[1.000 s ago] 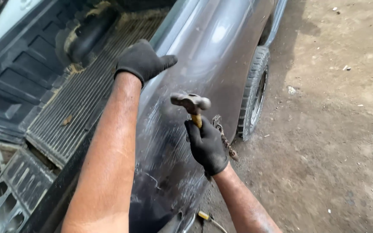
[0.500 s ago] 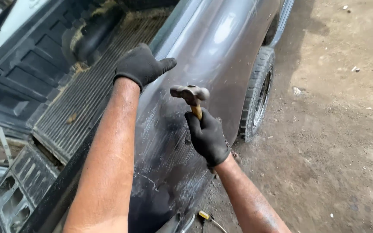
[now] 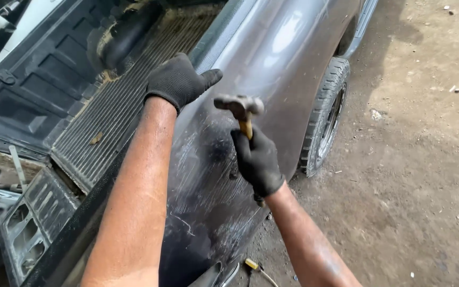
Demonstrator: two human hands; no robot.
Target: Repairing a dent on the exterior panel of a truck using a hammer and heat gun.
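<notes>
- Right hand [image 3: 256, 159], black-gloved, clenched round the wooden handle of a hammer [image 3: 241, 110], just below the head.
- Hammer upright, head held close to the grey side panel [image 3: 272, 69] of a pickup; whether head and metal touch, hard to tell from this angle.
- Left hand [image 3: 179, 81], also gloved, laid flat and unclenched on the top edge of the panel, thumb stretched out towards the hammer head, gripping nothing.
- Both forearms bare, reaching in from the bottom of the view.
- Panel below the hammer scuffed and scratched, pale marks across dark paint.
- Ribbed truck bed [image 3: 123, 101] to the left of the left hand, a dark wheel hump at its far end.
- Rear tyre [image 3: 325, 114] to the right of the hammer, standing on bare dirt [image 3: 415, 175].
- Yellow-handled tool [image 3: 252, 264] on the ground near the bottom edge, between the two arms.
</notes>
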